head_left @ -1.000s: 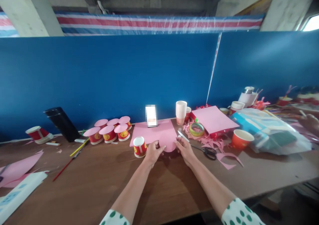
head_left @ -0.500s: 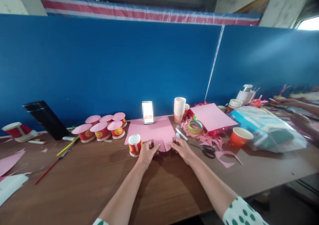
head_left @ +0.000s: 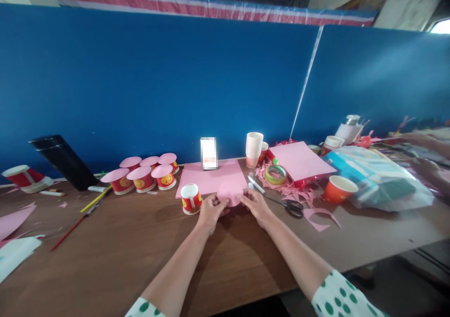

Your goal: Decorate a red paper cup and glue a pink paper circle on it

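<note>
My left hand and my right hand both pinch a small round pink paper piece at the near edge of a pink paper sheet on the brown table. A dark cup seems to sit under the round piece, mostly hidden by my fingers. A red paper cup stands just left of my left hand. Scissors lie to the right of my right hand.
Several red cups capped with pink discs stand at the back left by a black flask. White stacked cups, a tape roll, pink scraps, another pink sheet and an orange cup are right. Another person's hands work far right.
The pink round piece now lies flatter between my fingers, and both hands have closed in on it. The camera has tilted down a little.
</note>
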Demonstrator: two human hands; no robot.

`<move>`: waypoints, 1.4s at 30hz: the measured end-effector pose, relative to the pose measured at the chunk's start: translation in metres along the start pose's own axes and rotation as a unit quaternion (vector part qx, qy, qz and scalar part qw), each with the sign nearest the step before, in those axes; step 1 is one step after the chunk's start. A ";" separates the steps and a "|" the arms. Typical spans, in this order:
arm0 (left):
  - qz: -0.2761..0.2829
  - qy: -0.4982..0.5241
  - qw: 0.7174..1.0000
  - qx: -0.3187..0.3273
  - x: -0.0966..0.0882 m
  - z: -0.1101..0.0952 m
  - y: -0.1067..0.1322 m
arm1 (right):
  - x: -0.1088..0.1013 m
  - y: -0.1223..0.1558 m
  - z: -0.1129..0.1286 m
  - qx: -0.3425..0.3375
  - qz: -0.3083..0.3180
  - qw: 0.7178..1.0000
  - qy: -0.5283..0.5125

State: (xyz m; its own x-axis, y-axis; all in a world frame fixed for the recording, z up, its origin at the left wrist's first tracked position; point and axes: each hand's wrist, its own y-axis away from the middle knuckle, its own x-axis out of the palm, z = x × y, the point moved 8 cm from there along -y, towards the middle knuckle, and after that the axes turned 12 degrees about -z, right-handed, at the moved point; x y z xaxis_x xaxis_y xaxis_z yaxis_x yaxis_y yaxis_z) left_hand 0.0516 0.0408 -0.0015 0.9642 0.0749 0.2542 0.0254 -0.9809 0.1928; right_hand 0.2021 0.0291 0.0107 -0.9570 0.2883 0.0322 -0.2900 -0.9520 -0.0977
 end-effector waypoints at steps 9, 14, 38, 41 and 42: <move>-0.001 0.014 1.000 -0.020 0.001 0.003 0.001 | 0.000 0.001 0.004 -0.019 -0.019 1.000 0.010; 0.009 0.037 0.999 -0.023 0.001 0.006 0.001 | 0.001 0.002 0.005 -0.014 -0.018 1.000 0.004; -0.024 0.037 0.999 0.001 0.001 -0.001 0.004 | 0.005 0.004 0.005 0.008 0.004 1.000 -0.013; -0.020 0.039 0.999 0.004 0.000 -0.001 0.004 | 0.011 0.007 0.006 0.015 0.045 0.998 -0.035; -0.017 0.039 0.999 0.001 0.001 -0.001 0.004 | 0.013 0.007 0.006 0.016 0.055 0.998 -0.039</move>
State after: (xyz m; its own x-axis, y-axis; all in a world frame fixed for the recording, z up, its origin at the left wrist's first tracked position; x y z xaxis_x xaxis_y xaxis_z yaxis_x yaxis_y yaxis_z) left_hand 0.0522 0.0368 0.0000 0.9390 0.1226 0.3213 0.0592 -0.9780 0.2001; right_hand 0.1877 0.0253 0.0159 -0.9797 0.1735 0.1003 -0.1812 -0.9808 -0.0728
